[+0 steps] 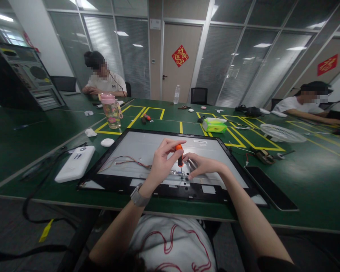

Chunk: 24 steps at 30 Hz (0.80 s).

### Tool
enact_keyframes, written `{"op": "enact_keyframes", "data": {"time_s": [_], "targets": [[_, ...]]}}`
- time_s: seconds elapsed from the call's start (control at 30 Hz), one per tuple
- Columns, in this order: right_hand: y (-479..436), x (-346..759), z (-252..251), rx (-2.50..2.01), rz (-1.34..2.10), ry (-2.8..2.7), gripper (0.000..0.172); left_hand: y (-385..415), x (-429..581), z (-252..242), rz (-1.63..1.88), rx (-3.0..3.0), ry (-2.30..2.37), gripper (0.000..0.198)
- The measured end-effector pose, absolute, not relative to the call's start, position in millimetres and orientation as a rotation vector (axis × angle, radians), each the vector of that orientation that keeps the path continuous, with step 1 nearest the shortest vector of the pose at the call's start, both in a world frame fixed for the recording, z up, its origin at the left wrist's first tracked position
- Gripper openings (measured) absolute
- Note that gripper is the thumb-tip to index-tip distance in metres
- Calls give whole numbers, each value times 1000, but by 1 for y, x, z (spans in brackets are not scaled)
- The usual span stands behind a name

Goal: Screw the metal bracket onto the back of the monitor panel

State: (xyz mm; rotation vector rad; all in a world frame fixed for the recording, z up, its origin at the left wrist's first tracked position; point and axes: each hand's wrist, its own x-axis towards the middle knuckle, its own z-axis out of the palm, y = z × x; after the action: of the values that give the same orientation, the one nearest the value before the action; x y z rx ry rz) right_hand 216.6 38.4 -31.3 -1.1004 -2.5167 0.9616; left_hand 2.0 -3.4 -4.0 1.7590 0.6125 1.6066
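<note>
A flat display panel [218, 155] with a silver back and black frame lies on the table before me. My left hand [164, 158] grips a screwdriver [180, 158] with an orange and black handle, the index finger across its top. The screwdriver is nearly upright, its tip down at the panel's near middle edge, by a small metal part. Just right of the shaft is my right hand [203, 165], thumb and index finger apart, the fingertips close to the tip; whether they touch the panel I cannot tell. Thin coloured wires [130, 160] lie on the panel's left side.
Left of the panel are a white power bank [75, 164], a white oval case [107, 142] and a pink-lidded bottle [111, 111]. A phone [271, 187] lies right; beyond are a green tissue pack [214, 125] and a white fan grille [283, 133]. Two people sit across the table.
</note>
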Motion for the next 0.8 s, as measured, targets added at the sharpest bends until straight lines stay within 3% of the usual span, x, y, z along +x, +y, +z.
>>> {"op": "enact_keyframes", "data": {"time_s": [0.43, 0.63, 0.8], "targets": [[36, 216, -28, -1138, 955, -2514, 62, -7, -1, -3, 1517, 1747, 506, 28], [37, 217, -29, -1116, 964, -2502, 61, -2, 2, -7, 1640, 1747, 540, 10], [38, 218, -32, -1137, 967, -2499, 65, -2, 1, -8, 1636, 1728, 592, 17]]}}
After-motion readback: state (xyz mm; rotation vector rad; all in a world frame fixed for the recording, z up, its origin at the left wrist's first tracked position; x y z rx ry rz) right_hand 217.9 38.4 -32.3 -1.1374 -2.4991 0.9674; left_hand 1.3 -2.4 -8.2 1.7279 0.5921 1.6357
